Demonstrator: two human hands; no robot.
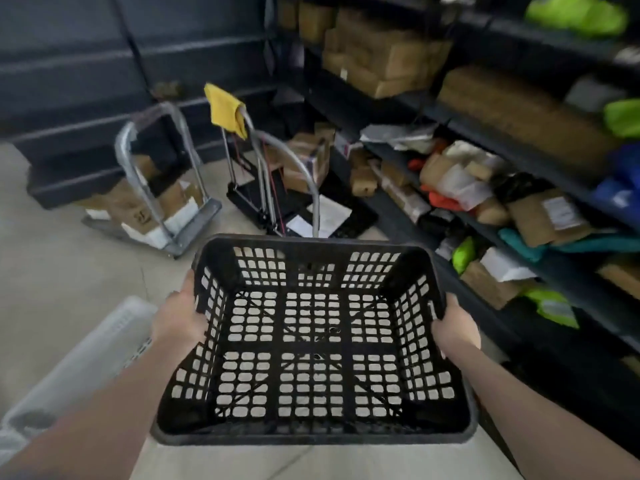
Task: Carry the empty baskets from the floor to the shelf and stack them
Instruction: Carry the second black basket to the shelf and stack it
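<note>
An empty black plastic basket (313, 434) with a lattice floor and walls hangs in the air in front of me, above the pale floor. My left hand (178, 320) grips its left wall near the rim. My right hand (455, 329) grips its right wall. A pale grey basket (79, 368) lies at the lower left, partly behind my left forearm. A dark shelf unit (512, 237) runs along the right side, close to the black basket.
The shelf unit holds cardboard boxes (384, 60), parcels and bright green bags (578, 13). Two hand trolleys (162, 188) stand on the floor ahead, one with a yellow cloth (225, 110) draped on its handle. Dark empty shelving lines the far wall.
</note>
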